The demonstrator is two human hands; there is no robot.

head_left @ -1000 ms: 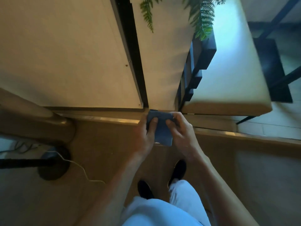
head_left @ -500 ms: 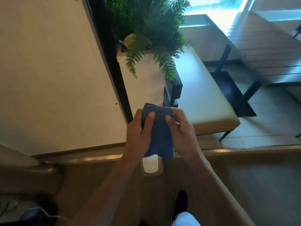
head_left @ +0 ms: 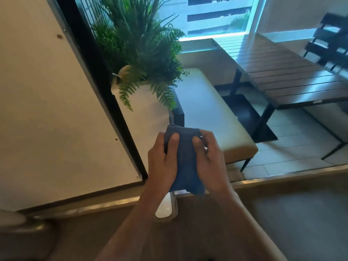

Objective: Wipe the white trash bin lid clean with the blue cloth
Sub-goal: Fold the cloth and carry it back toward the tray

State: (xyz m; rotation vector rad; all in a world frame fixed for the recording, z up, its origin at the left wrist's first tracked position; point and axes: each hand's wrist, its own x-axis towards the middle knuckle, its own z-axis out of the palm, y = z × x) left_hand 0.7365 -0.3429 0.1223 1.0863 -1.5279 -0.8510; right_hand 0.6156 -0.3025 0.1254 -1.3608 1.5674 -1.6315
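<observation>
Both hands, the left hand (head_left: 162, 162) and right hand (head_left: 211, 159), pinch the folded blue cloth (head_left: 185, 159) between them, thumbs on top. Since a second ago the view has lifted from the floor, so the white trash bin lid (head_left: 165, 207) now shows just below the cloth, near centre; wiping looks ready to begin. Further off stand a fern planter (head_left: 143, 117), cushioned bench (head_left: 211, 117) and slatted table (head_left: 282, 72).

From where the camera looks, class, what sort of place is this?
Probably a cafe or lounge seating area: a slatted wooden table, a cushioned bench, and a potted fern by a big window.
</observation>
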